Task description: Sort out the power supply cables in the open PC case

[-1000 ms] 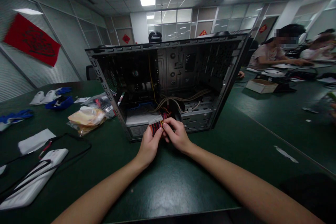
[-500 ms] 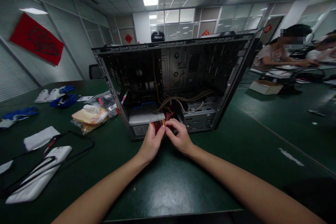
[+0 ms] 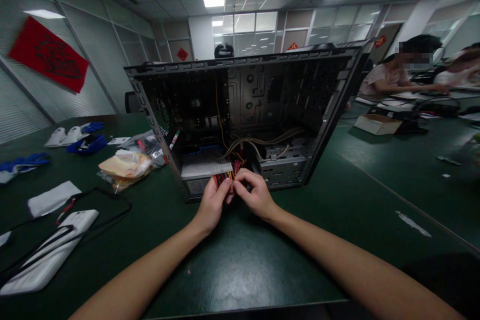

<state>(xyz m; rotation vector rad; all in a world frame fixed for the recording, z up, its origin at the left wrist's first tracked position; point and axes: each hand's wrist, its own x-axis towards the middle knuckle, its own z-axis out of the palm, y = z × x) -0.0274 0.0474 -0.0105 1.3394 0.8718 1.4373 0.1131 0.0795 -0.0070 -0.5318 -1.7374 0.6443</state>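
Observation:
An open black computer case (image 3: 243, 60) stands on the green table, its inside facing me. In front of its lower edge my left hand (image 3: 213, 202) pinches a wide white multi-pin power connector (image 3: 222, 169), with red, black, orange and yellow wires running down from it. Close beside it, my right hand (image 3: 257, 192) has its fingers pressed together at the wires just right of the connector; its fingertips partly hide what they grip. Beige and dark cables (image 3: 262, 142) run through the bottom of the case, above a metal drive cage (image 3: 283, 172).
To the left lie a plastic bag of parts (image 3: 125, 165), a white power bank-like slab (image 3: 56, 250) with a black cable, a white paper (image 3: 54, 199) and blue-white gloves (image 3: 75, 135). An open box (image 3: 377, 124) and a seated person (image 3: 390, 77) are at the right.
My left hand has shifted slightly left and down with the connector, its thumb lying higher across the wires. The right hand stays nearly in place. The view has shifted slightly.

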